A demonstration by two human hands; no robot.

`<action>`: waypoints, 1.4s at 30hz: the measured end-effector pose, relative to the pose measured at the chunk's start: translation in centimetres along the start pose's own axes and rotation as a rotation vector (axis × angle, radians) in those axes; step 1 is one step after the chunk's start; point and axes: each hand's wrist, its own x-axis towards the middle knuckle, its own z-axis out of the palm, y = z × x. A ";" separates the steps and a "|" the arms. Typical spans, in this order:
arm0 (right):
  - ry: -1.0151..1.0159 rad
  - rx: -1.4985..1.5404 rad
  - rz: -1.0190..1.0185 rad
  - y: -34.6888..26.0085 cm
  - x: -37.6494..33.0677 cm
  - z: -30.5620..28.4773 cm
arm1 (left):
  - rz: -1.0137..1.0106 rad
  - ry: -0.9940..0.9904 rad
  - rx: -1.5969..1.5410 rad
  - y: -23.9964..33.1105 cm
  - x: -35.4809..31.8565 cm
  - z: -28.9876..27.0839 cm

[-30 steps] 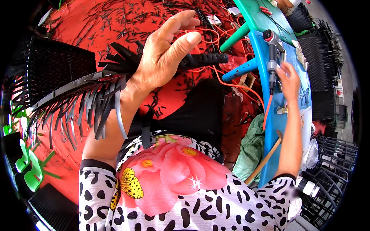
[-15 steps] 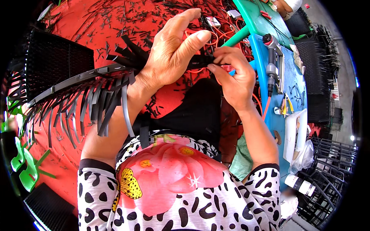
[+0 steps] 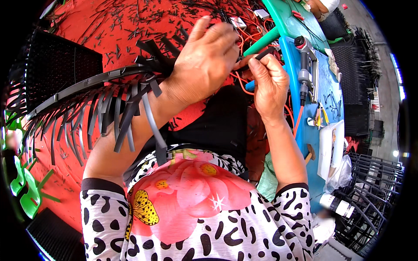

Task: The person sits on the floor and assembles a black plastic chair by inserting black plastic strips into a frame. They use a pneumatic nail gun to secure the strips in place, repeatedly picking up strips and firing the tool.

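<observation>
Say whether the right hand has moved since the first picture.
Yes. The right hand has moved left: it was over the blue table, and now it is left of the table's edge, pinching a black strip.

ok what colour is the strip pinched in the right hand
The strip in the right hand is black, seen best in the head view.

The fringed strips (image 3: 125, 124) are black, paling to grey in the light — the floor (image 3: 69, 195) is bright red. The shirt (image 3: 230, 226) is white with black blotches, a pink flower (image 3: 196, 189) with yellow centres, and a yellow butterfly (image 3: 145, 208) dotted black. One worktop (image 3: 327, 80) is blue, another worktop (image 3: 278, 17) green — the hose (image 3: 297, 125) orange, the chair (image 3: 30, 195) vivid green.
</observation>
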 end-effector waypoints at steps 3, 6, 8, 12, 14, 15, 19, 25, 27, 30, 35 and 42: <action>0.022 0.008 0.027 0.6 0.0 -0.5 | -0.011 -0.206 -0.130 -0.1 -1.0 0.5; 0.082 0.146 0.058 0.6 -0.1 0.1 | -0.151 -0.303 -0.255 0.4 -0.4 -0.1; 0.138 0.264 0.119 0.0 -0.2 0.8 | -0.219 -0.382 -0.276 0.7 -0.3 -0.6; 0.101 0.224 0.123 0.6 -1.0 -0.2 | -0.254 -0.476 -0.257 1.2 -0.4 -0.9; 0.113 0.231 0.150 0.5 -1.4 -0.2 | -0.278 -0.514 -0.237 1.4 -0.7 -1.0; 0.133 0.269 0.159 0.3 -1.5 0.0 | -0.300 -0.544 -0.211 1.6 -0.8 -1.3; 0.163 0.319 0.170 -0.4 -1.9 0.7 | -0.294 -0.485 -0.208 1.8 -1.6 -0.9; 0.050 0.230 0.104 -1.1 -2.6 0.6 | -0.242 -0.448 -0.171 2.4 -1.7 -1.2; 0.017 0.193 0.102 -1.8 -2.8 0.5 | -0.232 -0.412 -0.148 2.2 -2.0 -1.0; -0.027 0.096 0.123 -3.2 -3.5 0.2 | -0.227 -0.422 -0.123 2.3 -2.0 -0.8; -0.094 -0.018 0.085 -5.0 -3.0 0.6 | -0.223 -0.411 -0.108 2.9 -2.5 -1.2; -0.250 -0.154 0.133 -3.6 3.1 -0.1 | -0.176 -0.381 -0.097 2.6 -2.7 -1.0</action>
